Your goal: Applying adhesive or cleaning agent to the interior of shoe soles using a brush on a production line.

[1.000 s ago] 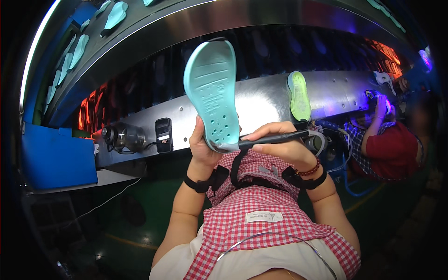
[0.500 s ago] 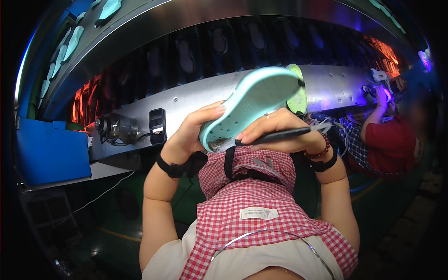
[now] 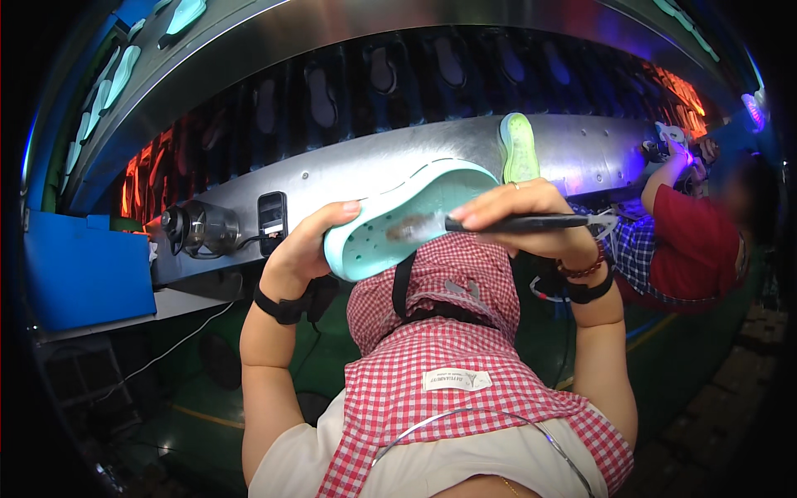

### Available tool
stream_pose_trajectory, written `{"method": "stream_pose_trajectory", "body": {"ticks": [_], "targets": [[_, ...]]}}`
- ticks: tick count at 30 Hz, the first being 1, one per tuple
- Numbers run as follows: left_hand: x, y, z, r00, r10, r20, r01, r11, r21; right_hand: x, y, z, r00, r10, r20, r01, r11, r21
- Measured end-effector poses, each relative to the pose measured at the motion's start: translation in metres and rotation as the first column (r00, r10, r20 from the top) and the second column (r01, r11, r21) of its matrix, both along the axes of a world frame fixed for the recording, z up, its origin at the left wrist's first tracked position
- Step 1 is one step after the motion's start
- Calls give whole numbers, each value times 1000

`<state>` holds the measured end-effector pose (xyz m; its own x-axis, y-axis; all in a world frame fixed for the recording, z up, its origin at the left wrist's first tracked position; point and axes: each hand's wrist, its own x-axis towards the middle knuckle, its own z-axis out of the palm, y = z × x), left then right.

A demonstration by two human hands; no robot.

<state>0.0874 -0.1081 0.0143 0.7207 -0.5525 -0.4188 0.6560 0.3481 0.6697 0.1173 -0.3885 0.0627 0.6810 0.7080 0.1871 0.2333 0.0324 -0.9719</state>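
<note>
My left hand (image 3: pixel 311 241) grips one end of a mint-green shoe sole (image 3: pixel 452 189), thumb on its rim and the fingers mostly hidden behind it. The sole is tilted, its raised rim and hole-dotted inner face toward me. Between the fingers of my right hand (image 3: pixel 531 207) is a brush (image 3: pixel 540 222) with a black handle. Its pale, wet-looking bristles touch the inside of the sole near the holes. A yellow-green sole (image 3: pixel 519 145) stands behind my right hand on the metal ledge (image 3: pixel 332 178).
Left on the ledge are a glass pot (image 3: pixel 214 228) and a dark phone-like device (image 3: pixel 272 217). Behind runs a dark conveyor (image 3: pixel 349 91) carrying soles; more mint soles (image 3: pixel 123 76) lie upper left. A blue box (image 3: pixel 95 266) stands left. A co-worker in red (image 3: pixel 693 241) works at right.
The mint sole has tipped lower and flatter, moving slightly left. The brush has moved up from the near rim onto the sole's inner face, its bristles now showing.
</note>
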Motion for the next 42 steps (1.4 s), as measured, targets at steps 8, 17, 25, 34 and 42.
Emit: {"method": "stream_pose_trajectory", "body": {"ticks": [8,17,25,34,42], "targets": [[9,25,-12,993,-115,27,108,788,-606,-17,-4,-1,990,75,117,-76,997,4],[-1,-63,-62,873,435,-221,-485,724,-490,-12,32,-52,877,-378,-298,375,925,-70],[2,-55,-75,784,614,-85,-600,717,-354,-45,42,-57,912,-209,352,266,956,-124],[-2,-69,-38,810,587,-13,-540,736,-408,-22,46,-31,960,-277,-44,276,961,-33],[6,-56,-23,667,745,23,-666,609,-430,-19,33,-32,966,-216,-145,225,973,49]]}}
